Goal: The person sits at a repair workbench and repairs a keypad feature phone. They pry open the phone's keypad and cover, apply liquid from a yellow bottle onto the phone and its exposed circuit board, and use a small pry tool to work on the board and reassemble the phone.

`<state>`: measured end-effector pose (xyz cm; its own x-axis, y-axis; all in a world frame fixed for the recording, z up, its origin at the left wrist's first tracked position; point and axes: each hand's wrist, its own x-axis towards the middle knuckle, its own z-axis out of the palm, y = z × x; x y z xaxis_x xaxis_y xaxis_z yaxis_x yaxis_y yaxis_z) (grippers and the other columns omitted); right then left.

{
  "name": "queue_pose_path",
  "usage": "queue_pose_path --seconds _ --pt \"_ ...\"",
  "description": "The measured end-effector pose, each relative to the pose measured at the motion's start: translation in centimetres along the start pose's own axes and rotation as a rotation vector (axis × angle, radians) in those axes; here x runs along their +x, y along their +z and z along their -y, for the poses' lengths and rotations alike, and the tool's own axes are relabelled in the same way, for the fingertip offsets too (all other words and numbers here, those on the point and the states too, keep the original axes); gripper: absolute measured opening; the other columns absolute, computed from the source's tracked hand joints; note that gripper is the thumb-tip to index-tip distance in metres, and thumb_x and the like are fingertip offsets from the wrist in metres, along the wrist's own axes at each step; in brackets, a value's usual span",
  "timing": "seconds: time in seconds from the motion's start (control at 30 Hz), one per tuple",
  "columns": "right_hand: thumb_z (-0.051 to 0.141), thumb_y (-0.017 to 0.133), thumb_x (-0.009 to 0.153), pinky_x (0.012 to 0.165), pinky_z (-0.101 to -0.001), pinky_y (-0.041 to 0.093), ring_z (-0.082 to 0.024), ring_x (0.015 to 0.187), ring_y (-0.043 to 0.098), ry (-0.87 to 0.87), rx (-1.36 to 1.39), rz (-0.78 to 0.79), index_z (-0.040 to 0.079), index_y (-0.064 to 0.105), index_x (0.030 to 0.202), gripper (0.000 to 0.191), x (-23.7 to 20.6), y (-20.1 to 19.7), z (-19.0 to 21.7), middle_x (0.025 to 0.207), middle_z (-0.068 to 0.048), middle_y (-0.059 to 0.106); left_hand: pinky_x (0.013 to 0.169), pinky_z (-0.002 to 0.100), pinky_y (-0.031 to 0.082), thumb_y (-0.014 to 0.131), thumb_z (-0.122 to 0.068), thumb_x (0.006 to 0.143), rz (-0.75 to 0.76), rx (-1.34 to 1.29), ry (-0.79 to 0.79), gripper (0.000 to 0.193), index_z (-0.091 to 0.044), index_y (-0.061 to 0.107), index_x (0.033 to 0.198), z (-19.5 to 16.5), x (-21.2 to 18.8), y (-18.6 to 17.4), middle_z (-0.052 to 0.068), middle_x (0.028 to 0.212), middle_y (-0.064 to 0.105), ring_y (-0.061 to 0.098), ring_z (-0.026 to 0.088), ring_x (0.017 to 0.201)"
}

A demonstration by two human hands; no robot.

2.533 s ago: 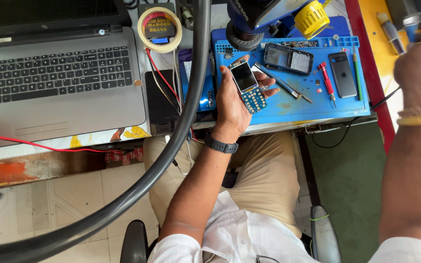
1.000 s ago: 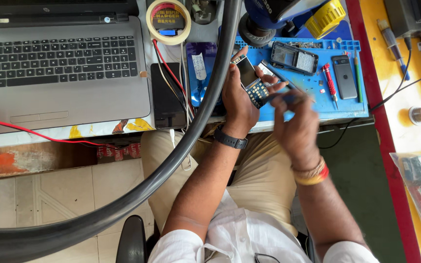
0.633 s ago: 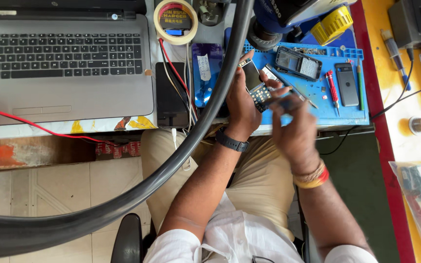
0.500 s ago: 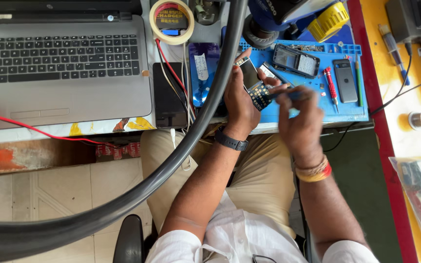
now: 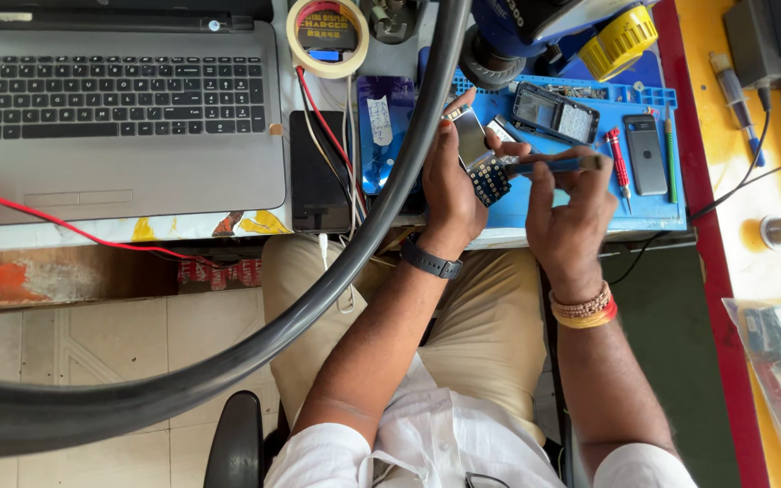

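Note:
My left hand (image 5: 452, 192) grips a small keypad phone (image 5: 478, 155) with a blue keypad, held over the near edge of the blue work mat (image 5: 580, 203). My right hand (image 5: 571, 217) pinches a thin blue-handled screwdriver (image 5: 553, 165) that lies level, its tip at the phone's side. A dark watch sits on my left wrist, and beaded bracelets circle the right wrist.
On the mat lie an opened phone body (image 5: 555, 113), a red screwdriver (image 5: 619, 161) and a grey phone (image 5: 645, 155). A laptop (image 5: 119, 108), a black phone (image 5: 318, 176) and a tape roll (image 5: 327, 36) sit left. A thick black hose (image 5: 354, 262) crosses the view.
My right hand came in from the far right with a screwdriver and closed in on the phone. It now holds the tool level against the phone's side.

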<state>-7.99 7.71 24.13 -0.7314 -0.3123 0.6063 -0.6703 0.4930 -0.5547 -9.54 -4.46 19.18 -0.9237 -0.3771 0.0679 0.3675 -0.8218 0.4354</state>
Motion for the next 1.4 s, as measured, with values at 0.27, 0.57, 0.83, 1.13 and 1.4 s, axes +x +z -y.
queue_pose_path --seconds 0.27,0.57,0.83,1.13,1.4 --pt "-0.005 0.066 0.107 0.075 -0.0362 0.060 -0.031 0.094 0.080 -0.079 -0.055 0.045 -0.003 0.047 0.120 0.023 -0.5 0.4 -1.1 0.105 -0.020 0.075 0.086 0.050 0.063 0.035 -0.043 0.117 -0.002 -0.091 -0.057 0.051 -0.008 0.046 0.153 -0.1 -0.1 0.4 0.012 0.093 0.057 0.070 0.034 0.093" --pt "-0.002 0.070 0.102 0.069 -0.0375 0.058 -0.032 0.085 0.077 -0.163 -0.097 0.079 -0.005 0.049 0.119 0.027 0.1 0.4 -0.3 0.093 -0.018 0.073 0.080 0.048 0.064 0.032 -0.045 0.113 -0.039 -0.114 -0.122 0.052 -0.012 0.043 0.152 -0.2 0.1 0.4 0.011 0.091 0.056 0.071 0.032 0.093" --pt "-0.004 0.069 0.103 0.073 -0.0382 0.058 -0.030 0.089 0.078 -0.155 -0.123 0.058 -0.003 0.050 0.117 0.024 -0.1 0.5 -0.9 0.105 -0.019 0.074 0.086 0.041 0.061 0.036 -0.045 0.117 0.000 -0.033 -0.018 0.056 -0.005 0.047 0.154 0.4 -0.1 0.2 0.011 0.087 0.059 0.071 0.031 0.089" --pt "-0.005 0.068 0.102 0.074 -0.0339 0.057 -0.028 0.088 0.075 -0.131 -0.168 0.025 -0.003 0.049 0.120 0.026 0.3 0.1 -1.3 0.101 -0.020 0.071 0.082 0.041 0.064 0.037 -0.047 0.115 -0.014 -0.014 -0.027 0.058 -0.005 0.045 0.154 -0.1 -0.3 0.5 0.010 0.086 0.060 0.072 0.032 0.091" --pt "-0.009 0.050 0.116 0.102 -0.0348 0.061 -0.029 0.120 0.071 -0.022 0.426 0.095 0.001 0.036 0.129 0.022 -1.1 -1.4 -2.4 0.124 -0.024 0.067 0.065 0.035 0.058 0.034 -0.060 0.109 0.041 0.010 -0.121 0.073 -0.010 0.035 0.162 0.3 0.3 -0.2 0.008 0.090 0.061 0.072 0.032 0.103"
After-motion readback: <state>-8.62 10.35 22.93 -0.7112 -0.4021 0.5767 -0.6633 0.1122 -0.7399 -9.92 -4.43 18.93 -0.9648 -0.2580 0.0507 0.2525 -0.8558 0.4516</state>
